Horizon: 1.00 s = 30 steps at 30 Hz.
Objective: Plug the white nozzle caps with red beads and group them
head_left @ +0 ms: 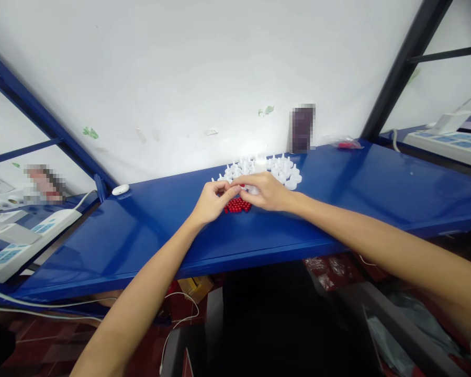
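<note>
My left hand [214, 202] and my right hand [272, 192] meet fingertip to fingertip above the table. Between them shows a small red cap [242, 185], mostly covered by the fingers; my left thumb and forefinger close on it. Curled in my right hand is a white nozzle cap [253, 190], only partly visible. Just below the hands lies a tight cluster of small red caps [238, 206]. Behind the hands stand several white nozzle caps [284, 168] with pointed tips, some hidden by my right hand.
The blue table [153, 225] runs along a white wall. A white oval device [121, 189] lies at the back left. A blurred dark phone-like object [301, 129] leans on the wall, with a plastic bag [347, 143] to its right. Power strips [35, 238] flank both sides.
</note>
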Motion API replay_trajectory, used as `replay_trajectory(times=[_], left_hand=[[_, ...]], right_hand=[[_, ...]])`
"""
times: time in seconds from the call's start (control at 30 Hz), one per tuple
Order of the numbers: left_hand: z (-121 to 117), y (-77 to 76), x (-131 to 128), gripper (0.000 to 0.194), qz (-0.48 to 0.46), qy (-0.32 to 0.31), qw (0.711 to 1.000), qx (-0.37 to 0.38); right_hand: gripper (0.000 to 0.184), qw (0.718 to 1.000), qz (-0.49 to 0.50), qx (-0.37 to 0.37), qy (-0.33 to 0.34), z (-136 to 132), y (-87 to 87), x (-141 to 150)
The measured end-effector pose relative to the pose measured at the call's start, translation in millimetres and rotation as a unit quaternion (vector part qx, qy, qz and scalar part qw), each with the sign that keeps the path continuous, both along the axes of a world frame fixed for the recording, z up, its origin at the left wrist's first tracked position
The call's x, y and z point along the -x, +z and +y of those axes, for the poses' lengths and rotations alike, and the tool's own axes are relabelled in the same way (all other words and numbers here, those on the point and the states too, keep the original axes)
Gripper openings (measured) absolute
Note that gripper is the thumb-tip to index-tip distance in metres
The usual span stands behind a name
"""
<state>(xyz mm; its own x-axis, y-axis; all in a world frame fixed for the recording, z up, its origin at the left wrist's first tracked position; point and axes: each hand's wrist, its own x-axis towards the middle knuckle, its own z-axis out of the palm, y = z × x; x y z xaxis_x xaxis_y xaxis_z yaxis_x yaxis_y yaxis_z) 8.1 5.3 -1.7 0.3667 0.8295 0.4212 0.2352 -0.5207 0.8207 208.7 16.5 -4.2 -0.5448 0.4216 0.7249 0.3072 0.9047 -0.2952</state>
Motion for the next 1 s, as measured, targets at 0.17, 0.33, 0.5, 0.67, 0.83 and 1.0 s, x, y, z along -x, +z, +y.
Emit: replay_trajectory(times=[0.17,0.33,0.5,0.67,0.83,1.0], left_hand=[[-0.6,0.5,0.8,0.048,0.024,0.002,1.0,-0.006],[0.1,1.3,2.6,0.05,0.045,0.007,0.998,-0.043],[-0.1,1.7,3.1,0.048,0.065,0.014,0.996,-0.057],[-1.5,2.3,2.1,0.045,0.073,0.002,0.996,-0.059],[-3.5,2.6,2.3,0.046,0.073,-0.008,0.996,-0.053],[-5.1,3.2,3.1,0.045,0.078,-0.009,0.996,-0.051]], right_hand=[[0.013,1.0,-0.019,0.002,-0.005,-0.9,1.5,-1.0],[0.022,0.999,-0.014,-0.024,-0.02,-2.4,2.6,-2.2],[0.029,0.998,-0.005,-0.049,-0.035,-2.7,2.9,-2.7],[0.014,0.998,0.017,-0.039,-0.042,-1.8,0.1,-0.6],[0.022,0.998,0.055,-0.033,-0.014,-0.1,-2.0,-0.9],[0.024,0.997,0.067,-0.011,-0.03,-1.4,0.1,-2.7]])
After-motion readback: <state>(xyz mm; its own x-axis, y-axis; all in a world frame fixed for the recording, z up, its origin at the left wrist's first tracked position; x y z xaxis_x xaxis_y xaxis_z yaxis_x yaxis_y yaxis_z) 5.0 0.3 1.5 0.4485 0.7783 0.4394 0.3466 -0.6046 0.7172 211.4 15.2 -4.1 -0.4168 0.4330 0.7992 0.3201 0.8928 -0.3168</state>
